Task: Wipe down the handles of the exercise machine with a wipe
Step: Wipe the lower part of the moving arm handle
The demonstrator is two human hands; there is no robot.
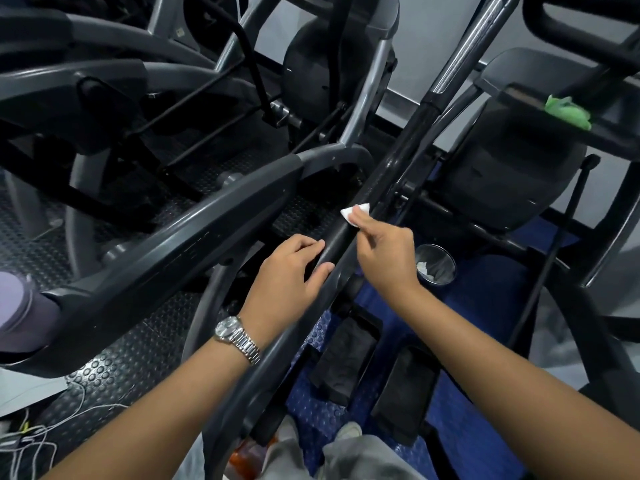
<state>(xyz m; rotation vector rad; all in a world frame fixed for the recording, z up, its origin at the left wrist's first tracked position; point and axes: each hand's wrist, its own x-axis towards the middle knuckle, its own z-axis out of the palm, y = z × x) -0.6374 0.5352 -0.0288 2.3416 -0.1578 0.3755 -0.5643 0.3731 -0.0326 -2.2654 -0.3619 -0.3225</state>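
Wipe (353, 212) in pinch of right grip (384, 251), handle (391, 168) in left grip (287, 271); bin (453, 269) with tissue (422, 266), perhaps.

Dim, cool light — glare streaks the chrome bar (464, 50), edges bend and blur.

Left wrist: wristwatch (228, 330), silver-toned metal, round case, pale dial. Its link bracelet (248, 350) has several rows of small shiny links across its width.

Left forearm (166, 403) and right forearm (512, 365): bare from the left hand (294, 268) and right hand (384, 252) back to the frame edge.

Legs: light grey trousers (356, 459), loose fabric, soft creases.

Feet: whitish shoe toes (349, 429) showing past the trouser legs, too blurred for detail.
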